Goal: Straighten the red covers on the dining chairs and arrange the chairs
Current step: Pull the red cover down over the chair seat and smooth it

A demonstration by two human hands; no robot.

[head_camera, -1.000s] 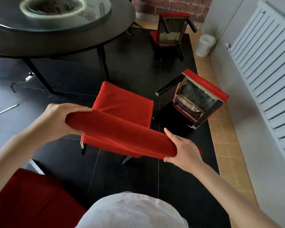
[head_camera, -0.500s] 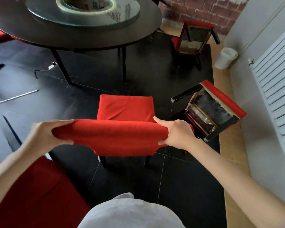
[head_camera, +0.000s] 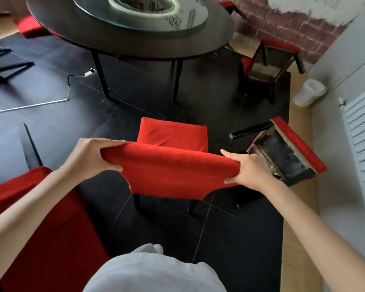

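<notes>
Beyond our hands stands a round dark table [head_camera: 135, 47] on thin black legs, a glass turntable [head_camera: 139, 13] on top. We see dark floor tiles [head_camera: 51, 98] underfoot and tan tiles [head_camera: 299, 239] to the right. Farther right: brick wall [head_camera: 293, 24], white radiator [head_camera: 360, 144], white bin [head_camera: 309, 92].

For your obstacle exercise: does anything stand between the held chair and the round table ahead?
Nothing visible. The left hand and right hand grip the chair, and only bare dark floor lies before the table.
</notes>
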